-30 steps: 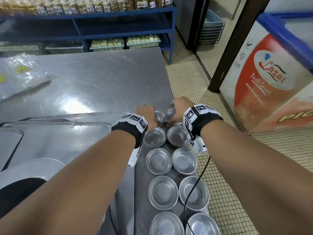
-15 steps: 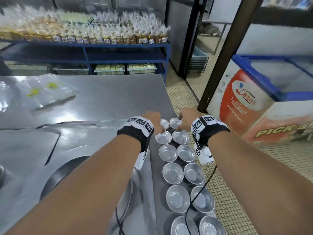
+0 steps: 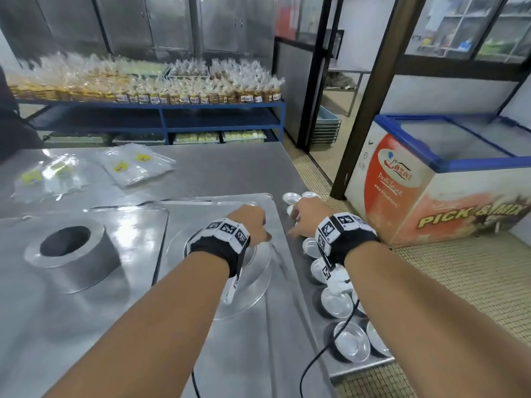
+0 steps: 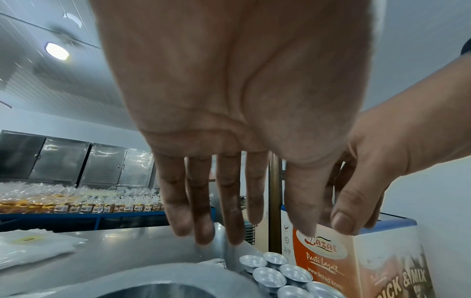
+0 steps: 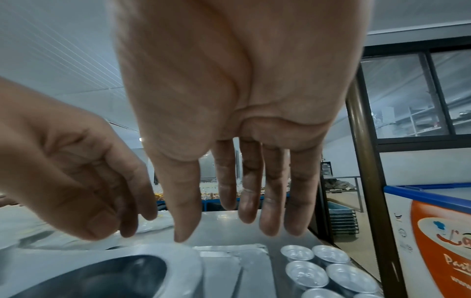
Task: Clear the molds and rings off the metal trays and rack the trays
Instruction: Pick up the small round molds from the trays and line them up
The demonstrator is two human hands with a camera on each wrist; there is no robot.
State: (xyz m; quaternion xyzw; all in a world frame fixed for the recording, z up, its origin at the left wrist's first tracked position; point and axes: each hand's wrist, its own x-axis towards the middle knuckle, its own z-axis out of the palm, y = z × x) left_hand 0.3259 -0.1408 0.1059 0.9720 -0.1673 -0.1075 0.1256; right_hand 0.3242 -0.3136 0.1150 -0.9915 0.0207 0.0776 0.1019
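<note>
Fingers of both hands are held loosely straight, nothing gripped, above empty aluminium tart molds paired along the metal tray.

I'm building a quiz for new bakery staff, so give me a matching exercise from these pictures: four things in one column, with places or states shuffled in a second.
Things:
1. moulds
2. ring
3. left hand
4. bags

Places or states:
A. lying far back on the table
B. two rows along the table's right edge
C. open, holding nothing
D. upright on the left tray

Pairs: 1-B, 2-D, 3-C, 4-A
</note>
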